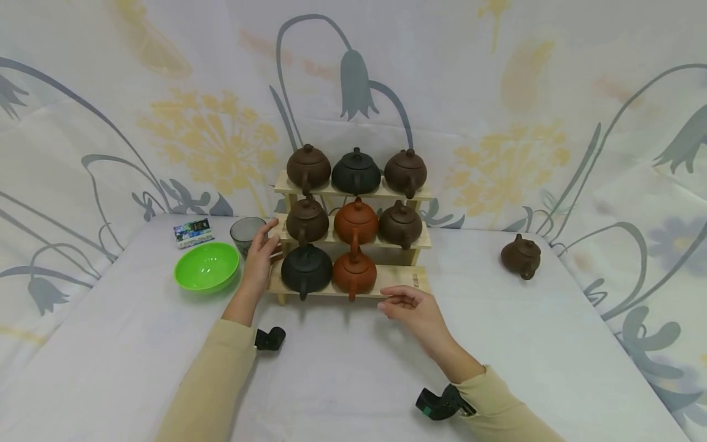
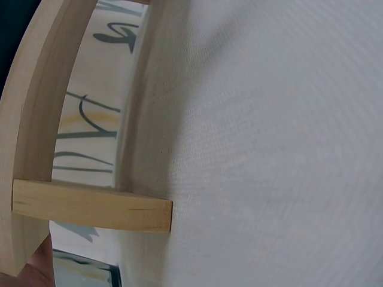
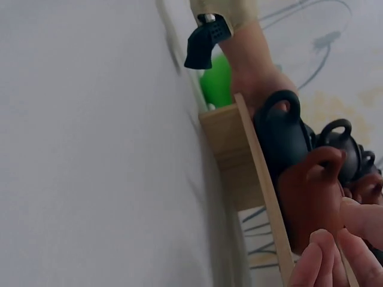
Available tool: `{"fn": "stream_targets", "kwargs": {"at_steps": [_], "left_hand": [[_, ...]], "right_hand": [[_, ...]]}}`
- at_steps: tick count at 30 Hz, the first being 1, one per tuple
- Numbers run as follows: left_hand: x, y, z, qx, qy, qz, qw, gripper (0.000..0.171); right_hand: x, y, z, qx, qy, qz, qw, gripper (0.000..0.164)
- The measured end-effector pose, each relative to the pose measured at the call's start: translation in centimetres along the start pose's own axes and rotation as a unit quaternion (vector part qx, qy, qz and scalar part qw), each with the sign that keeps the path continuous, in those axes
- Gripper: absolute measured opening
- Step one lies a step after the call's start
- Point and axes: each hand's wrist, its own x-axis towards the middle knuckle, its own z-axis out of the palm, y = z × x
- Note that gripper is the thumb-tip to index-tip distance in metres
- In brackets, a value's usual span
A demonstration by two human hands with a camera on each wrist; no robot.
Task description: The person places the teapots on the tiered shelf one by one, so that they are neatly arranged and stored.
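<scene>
My left hand point(image 1: 257, 263) is at the left end of a three-tiered wooden stand point(image 1: 399, 277), its fingers fairly straight against the side. Only a bit of it shows beside the wood point(image 2: 36, 125) in the left wrist view. In front of the bottom tier's right end hovers my right hand point(image 1: 418, 314), fingers loosely bent, holding nothing. Nearest to it is a reddish-orange teapot point(image 1: 355, 274); a black teapot point(image 1: 306, 270) sits left of that one. Above stand another orange teapot point(image 1: 356, 222) between two brown ones, and a black teapot point(image 1: 356, 174) between two more brown ones.
A brown teapot point(image 1: 520, 256) stands alone on the table at the right. To the left are a bright green bowl point(image 1: 207, 268), a grey see-through cup point(image 1: 247, 231) and a small patterned box point(image 1: 193, 233). Patterned cloth point(image 1: 442, 80) hangs behind the stand.
</scene>
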Motion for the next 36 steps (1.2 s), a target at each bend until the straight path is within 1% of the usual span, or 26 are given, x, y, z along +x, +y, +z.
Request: {"fn": "stream_targets", "kwargs": {"at_steps": [4, 9, 15, 18, 22, 25, 27, 33, 36], "left_hand": [[0.0, 0.0, 0.0, 0.002, 0.001, -0.001, 1.0000, 0.044], [-0.1, 0.0, -0.1, 0.001, 0.001, 0.002, 1.0000, 0.044], [-0.2, 0.1, -0.1, 0.002, 0.007, 0.000, 1.0000, 0.043], [-0.1, 0.1, -0.1, 0.000, 0.008, 0.000, 1.0000, 0.043], [-0.1, 0.2, -0.1, -0.001, 0.007, -0.003, 1.0000, 0.044], [-0.1, 0.2, 0.0, 0.000, 0.004, -0.006, 1.0000, 0.044], [-0.1, 0.2, 0.0, -0.001, 0.002, -0.008, 1.0000, 0.044], [-0.1, 0.2, 0.1, -0.001, 0.000, -0.004, 1.0000, 0.044], [0.0, 0.2, 0.1, 0.001, -0.001, -0.003, 1.0000, 0.044]], "right_hand": [[-0.5, 0.0, -1.6, -0.001, 0.021, -0.001, 1.000, 0.035], [-0.9, 0.0, -3.3, -0.023, 0.051, 0.013, 0.998, 0.035], [-1.1, -0.1, -5.4, -0.052, 0.088, 0.032, 0.994, 0.034], [-1.2, -0.2, -6.6, -0.071, 0.102, 0.040, 0.991, 0.037], [-1.3, 0.0, -8.4, -0.088, 0.119, 0.045, 0.988, 0.042], [-1.4, 0.2, -9.8, -0.086, 0.133, 0.039, 0.987, 0.042], [-1.4, 0.3, -10.7, -0.084, 0.144, 0.032, 0.986, 0.039], [-1.4, 0.6, -13.1, -0.053, 0.174, 0.018, 0.983, 0.014], [-1.3, 0.7, -14.3, -0.043, 0.190, 0.018, 0.981, 0.013]]}}
